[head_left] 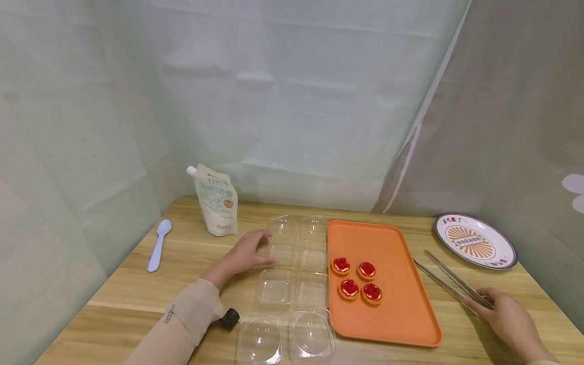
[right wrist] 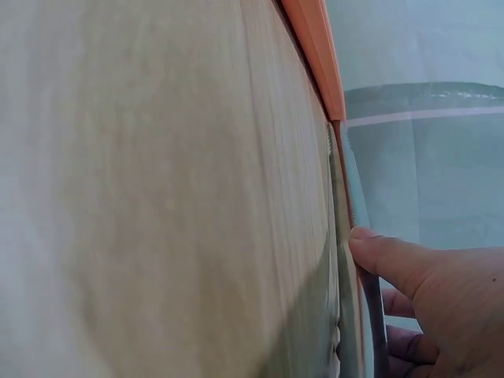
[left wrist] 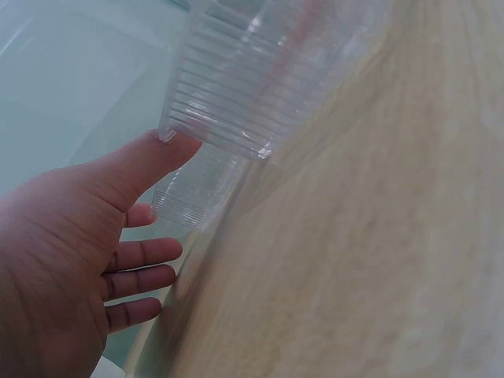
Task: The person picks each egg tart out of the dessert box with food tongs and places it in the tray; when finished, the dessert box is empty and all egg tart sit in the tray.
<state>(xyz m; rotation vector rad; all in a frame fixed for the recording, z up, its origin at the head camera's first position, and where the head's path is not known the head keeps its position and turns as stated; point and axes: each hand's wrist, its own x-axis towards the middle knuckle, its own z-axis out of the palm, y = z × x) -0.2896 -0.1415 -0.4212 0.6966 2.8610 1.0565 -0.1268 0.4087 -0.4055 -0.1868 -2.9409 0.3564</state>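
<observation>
My left hand (head_left: 244, 252) is beside several clear plastic clamshell boxes (head_left: 275, 288) lying open on the wooden table. Its fingers are spread and loosely bent. In the left wrist view the thumb tip meets the lower edge of a clear box (left wrist: 228, 87), and the other fingers hold nothing. On the right, metal tongs (head_left: 444, 283) lie between the thumb and fingers of my right hand (head_left: 508, 317), which grips them near the rear end, their tips apart. Several small tarts (head_left: 349, 288) with red topping and white cream sit on an orange tray (head_left: 392, 322) between the hands.
A pale spouted pouch (head_left: 216, 203) stands at the back left, with a light blue spoon (head_left: 158, 248) left of it. At the back right is a printed plate (head_left: 495, 243). Light cloth (head_left: 292, 126) hangs behind the table.
</observation>
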